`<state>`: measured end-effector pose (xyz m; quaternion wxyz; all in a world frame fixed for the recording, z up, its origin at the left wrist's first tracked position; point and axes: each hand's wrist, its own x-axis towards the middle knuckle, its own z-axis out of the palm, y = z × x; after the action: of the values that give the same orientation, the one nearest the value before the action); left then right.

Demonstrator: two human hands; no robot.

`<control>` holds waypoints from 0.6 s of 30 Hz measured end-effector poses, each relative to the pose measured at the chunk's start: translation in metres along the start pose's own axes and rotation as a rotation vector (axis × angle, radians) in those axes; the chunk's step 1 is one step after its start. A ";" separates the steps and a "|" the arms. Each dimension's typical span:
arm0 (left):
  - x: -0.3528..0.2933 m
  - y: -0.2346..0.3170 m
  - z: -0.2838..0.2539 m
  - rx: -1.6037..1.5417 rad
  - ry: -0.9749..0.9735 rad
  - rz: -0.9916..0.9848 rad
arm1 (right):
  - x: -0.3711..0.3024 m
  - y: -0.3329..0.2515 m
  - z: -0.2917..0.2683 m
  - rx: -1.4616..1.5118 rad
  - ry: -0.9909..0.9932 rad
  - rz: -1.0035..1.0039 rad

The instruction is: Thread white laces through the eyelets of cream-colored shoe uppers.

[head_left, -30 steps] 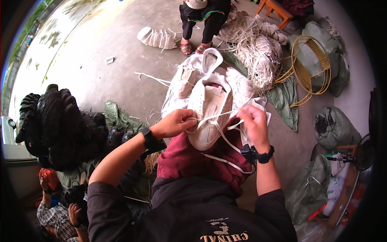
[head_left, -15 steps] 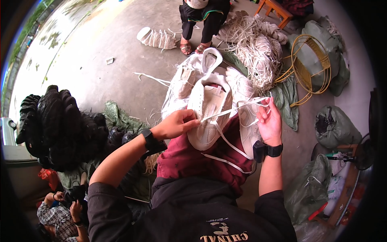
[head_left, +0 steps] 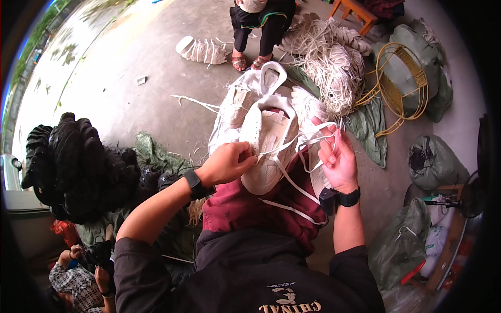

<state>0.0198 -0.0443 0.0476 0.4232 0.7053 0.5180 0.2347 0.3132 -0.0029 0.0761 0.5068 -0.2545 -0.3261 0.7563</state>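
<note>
A white sneaker (head_left: 259, 181) rests on my lap, toe toward me, with a white shoelace (head_left: 283, 168) threaded through its front eyelets. My left hand (head_left: 229, 163) is closed at the sneaker's left side, thumb and fingers pinching its edge near the lace. To the right, my right hand (head_left: 338, 156) pinches the shoelace, which loops around its fingers and runs across to the sneaker. The lace's other end hangs over my thighs. Beneath my right hand lies a second white shoe (head_left: 317, 178), partly hidden. More white shoes (head_left: 237, 107) are piled just beyond.
A heap of white laces (head_left: 334, 68) lies at the far right, beside a yellow metal frame (head_left: 404, 81). Black shoes (head_left: 68, 161) are stacked at the left. Green sacks (head_left: 436, 161) stand at the right. One person (head_left: 261, 31) sits ahead; another (head_left: 81, 281) is at lower left.
My right hand has moved slightly left and toward the sneaker, its fingers turning, and the taut lace has slackened into loops. My left hand has stayed at the sneaker's side.
</note>
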 end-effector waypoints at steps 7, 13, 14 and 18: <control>0.004 0.009 0.002 0.196 0.025 0.016 | -0.001 -0.003 0.010 0.046 -0.011 -0.018; 0.012 -0.004 0.006 -0.354 -0.081 -0.257 | -0.002 -0.004 0.010 0.049 0.001 -0.029; 0.013 -0.003 0.004 -0.394 -0.103 -0.281 | -0.001 -0.004 0.006 0.045 -0.033 -0.044; 0.015 -0.003 0.004 -0.468 -0.140 -0.318 | 0.003 -0.009 0.008 -0.022 0.043 -0.060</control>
<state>0.0264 -0.0317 0.0421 0.6405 0.5131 0.5233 0.2293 0.3120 0.0001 0.0873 0.5332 -0.2663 -0.3311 0.7316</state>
